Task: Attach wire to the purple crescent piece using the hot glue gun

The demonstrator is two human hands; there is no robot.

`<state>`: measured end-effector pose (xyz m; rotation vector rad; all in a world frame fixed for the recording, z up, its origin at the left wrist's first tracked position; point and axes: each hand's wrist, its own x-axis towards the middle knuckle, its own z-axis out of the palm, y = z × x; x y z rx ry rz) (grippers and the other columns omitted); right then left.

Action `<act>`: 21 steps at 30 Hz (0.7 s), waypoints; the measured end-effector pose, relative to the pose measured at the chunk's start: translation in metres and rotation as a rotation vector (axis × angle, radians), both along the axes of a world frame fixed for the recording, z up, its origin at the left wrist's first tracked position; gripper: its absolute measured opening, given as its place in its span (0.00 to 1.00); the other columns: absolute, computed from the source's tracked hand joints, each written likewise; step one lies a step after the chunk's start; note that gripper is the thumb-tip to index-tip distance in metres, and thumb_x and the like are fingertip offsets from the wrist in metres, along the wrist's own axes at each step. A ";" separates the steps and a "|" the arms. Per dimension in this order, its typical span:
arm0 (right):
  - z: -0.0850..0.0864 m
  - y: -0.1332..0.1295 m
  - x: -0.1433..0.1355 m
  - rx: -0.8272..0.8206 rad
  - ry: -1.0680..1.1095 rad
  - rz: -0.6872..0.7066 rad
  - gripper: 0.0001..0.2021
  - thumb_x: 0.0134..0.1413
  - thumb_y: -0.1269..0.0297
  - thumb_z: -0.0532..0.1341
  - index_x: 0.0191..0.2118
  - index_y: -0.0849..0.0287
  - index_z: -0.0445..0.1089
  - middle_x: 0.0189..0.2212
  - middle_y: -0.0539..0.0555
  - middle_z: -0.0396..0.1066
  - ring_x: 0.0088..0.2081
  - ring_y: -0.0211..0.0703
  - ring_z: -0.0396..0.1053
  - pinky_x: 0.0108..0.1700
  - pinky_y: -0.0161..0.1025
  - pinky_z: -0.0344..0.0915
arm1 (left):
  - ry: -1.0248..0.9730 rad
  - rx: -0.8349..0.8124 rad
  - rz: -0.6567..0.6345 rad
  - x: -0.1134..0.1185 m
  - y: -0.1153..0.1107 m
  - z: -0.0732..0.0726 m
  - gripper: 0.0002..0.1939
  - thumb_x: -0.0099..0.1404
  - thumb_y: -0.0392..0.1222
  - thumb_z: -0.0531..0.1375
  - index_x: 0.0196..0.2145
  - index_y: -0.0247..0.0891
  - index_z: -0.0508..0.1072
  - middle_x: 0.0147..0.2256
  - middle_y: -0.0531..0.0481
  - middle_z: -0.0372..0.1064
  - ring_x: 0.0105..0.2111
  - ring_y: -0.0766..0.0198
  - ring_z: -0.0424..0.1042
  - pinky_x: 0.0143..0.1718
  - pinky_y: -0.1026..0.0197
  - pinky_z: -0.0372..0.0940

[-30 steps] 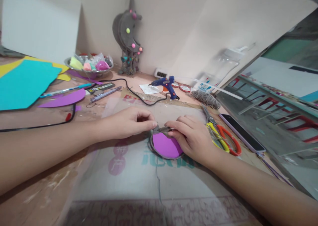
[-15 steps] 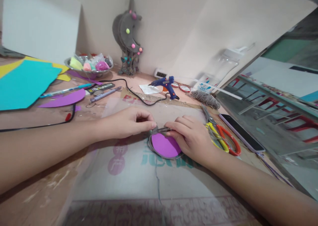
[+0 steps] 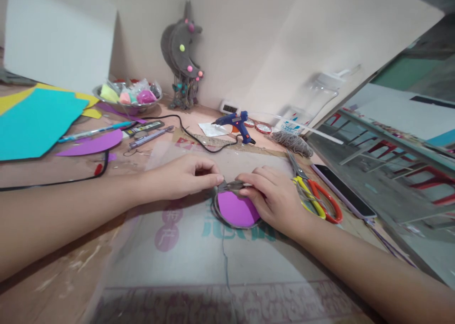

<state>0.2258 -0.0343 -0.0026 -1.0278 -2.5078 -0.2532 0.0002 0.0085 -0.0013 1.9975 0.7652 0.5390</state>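
A round purple paper disc (image 3: 237,210) with a grey rim lies on the printed sheet in front of me. Across its top edge runs grey yarn (image 3: 232,186), bunched like a flat band. My left hand (image 3: 194,176) pinches this yarn at the disc's upper left, thumb and forefinger together. At the upper right, my right hand (image 3: 272,193) pinches the other end of the band, its fingers curled and partly covering the disc's right edge. A thin loose thread (image 3: 225,262) trails from below the disc toward me.
Scissors (image 3: 316,198) and a phone (image 3: 343,190) lie right of my right hand. Behind are a blue glue gun (image 3: 232,122), a yarn ball (image 3: 293,143) and a moon ornament (image 3: 183,49). Coloured sheets (image 3: 39,120), pens and a bowl (image 3: 128,103) of clay packets occupy the left.
The grey yarn between my fingertips shows as a broader, flatter band than before. Both hands stay nearly in place, and the view has shifted slightly.
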 end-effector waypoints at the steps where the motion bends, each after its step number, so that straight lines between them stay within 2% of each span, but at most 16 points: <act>1: 0.000 0.000 0.000 -0.002 -0.005 0.001 0.12 0.62 0.62 0.52 0.41 0.63 0.68 0.27 0.54 0.67 0.29 0.40 0.63 0.32 0.37 0.56 | 0.004 0.005 0.003 0.000 0.000 0.000 0.12 0.62 0.43 0.54 0.25 0.35 0.67 0.22 0.58 0.58 0.22 0.72 0.56 0.25 0.68 0.53; 21: 0.000 0.003 -0.003 -0.019 -0.052 0.028 0.11 0.62 0.63 0.52 0.41 0.62 0.69 0.26 0.53 0.68 0.29 0.40 0.61 0.31 0.37 0.55 | 0.016 -0.003 -0.001 0.000 -0.001 0.001 0.11 0.62 0.43 0.54 0.25 0.35 0.66 0.21 0.59 0.57 0.21 0.72 0.55 0.24 0.69 0.53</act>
